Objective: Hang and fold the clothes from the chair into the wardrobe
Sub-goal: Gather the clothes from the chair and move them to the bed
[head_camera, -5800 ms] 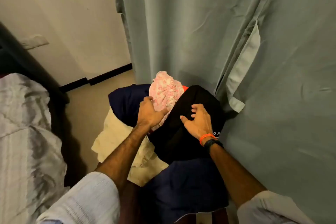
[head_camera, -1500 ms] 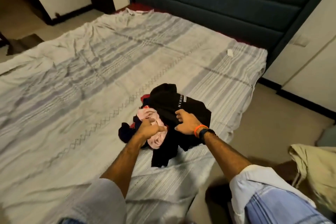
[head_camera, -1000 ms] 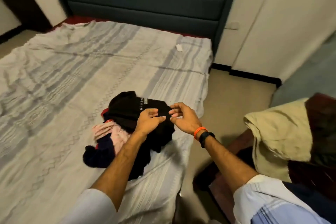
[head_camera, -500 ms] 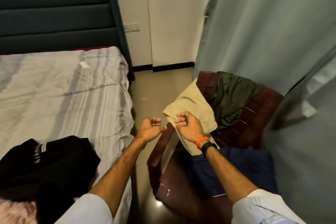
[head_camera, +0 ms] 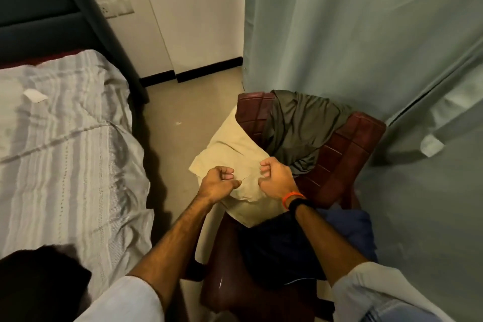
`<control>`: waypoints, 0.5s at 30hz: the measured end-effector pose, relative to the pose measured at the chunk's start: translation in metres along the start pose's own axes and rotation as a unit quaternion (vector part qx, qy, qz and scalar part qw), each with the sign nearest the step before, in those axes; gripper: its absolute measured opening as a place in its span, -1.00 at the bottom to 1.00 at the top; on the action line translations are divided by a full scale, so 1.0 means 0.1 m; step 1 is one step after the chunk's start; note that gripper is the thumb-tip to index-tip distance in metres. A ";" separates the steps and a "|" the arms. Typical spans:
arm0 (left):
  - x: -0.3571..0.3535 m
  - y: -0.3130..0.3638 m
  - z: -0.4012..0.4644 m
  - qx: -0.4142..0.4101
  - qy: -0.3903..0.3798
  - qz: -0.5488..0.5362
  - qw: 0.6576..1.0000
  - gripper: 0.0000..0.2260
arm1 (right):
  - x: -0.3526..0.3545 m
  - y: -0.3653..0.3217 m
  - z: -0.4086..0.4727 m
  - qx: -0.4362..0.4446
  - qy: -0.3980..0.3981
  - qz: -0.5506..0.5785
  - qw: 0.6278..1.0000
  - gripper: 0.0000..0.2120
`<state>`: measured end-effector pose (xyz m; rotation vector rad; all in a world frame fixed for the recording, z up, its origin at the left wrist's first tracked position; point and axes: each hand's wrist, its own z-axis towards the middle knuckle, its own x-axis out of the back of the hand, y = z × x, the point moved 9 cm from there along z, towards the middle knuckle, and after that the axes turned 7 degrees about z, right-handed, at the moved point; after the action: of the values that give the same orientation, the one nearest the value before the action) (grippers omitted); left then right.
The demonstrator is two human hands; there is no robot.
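Both hands had swung from the bed to the chair: the left hand [head_camera: 218, 183] and right hand [head_camera: 276, 178] hovered empty, fingers loosely curled, over a soft cream garment [head_camera: 235, 149] draped across the glossy maroon plastic chair [head_camera: 347, 149]. Beside it sagged a silky olive garment [head_camera: 300, 125]; a navy one [head_camera: 347, 227] lay on the seat. Black clothes [head_camera: 39, 277] sat on the striped, rumpled bedsheet [head_camera: 65, 144].

black bundle [head_camera: 39, 277] dropped on bed | both hands now empty over chair [head_camera: 347, 154]
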<state>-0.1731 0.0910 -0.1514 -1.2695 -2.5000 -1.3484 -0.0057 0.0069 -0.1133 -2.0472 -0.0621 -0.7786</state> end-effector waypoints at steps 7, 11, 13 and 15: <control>0.07 0.17 0.67 0.006 0.000 0.030 1.000 -0.66 | -0.19 -0.17 0.76 -0.010 -0.021 -0.143 0.989 -0.26; 0.06 0.16 0.81 -0.002 -0.004 0.038 0.999 -0.65 | -0.37 -0.06 0.93 -0.043 -0.046 -0.189 0.980 -0.29; 0.07 0.17 0.82 0.001 -0.007 0.034 0.999 -0.66 | -0.43 -0.06 0.93 -0.039 -0.049 -0.140 0.988 -0.50; 0.10 0.20 0.77 0.017 -0.003 0.019 1.000 -0.61 | -0.44 -0.13 0.87 -0.011 -0.042 -0.064 0.997 -0.70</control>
<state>-0.1409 0.1577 -0.1824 -1.3103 -2.4778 -1.2907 -0.0017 0.0935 -0.1611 -2.1128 -0.2340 -0.7735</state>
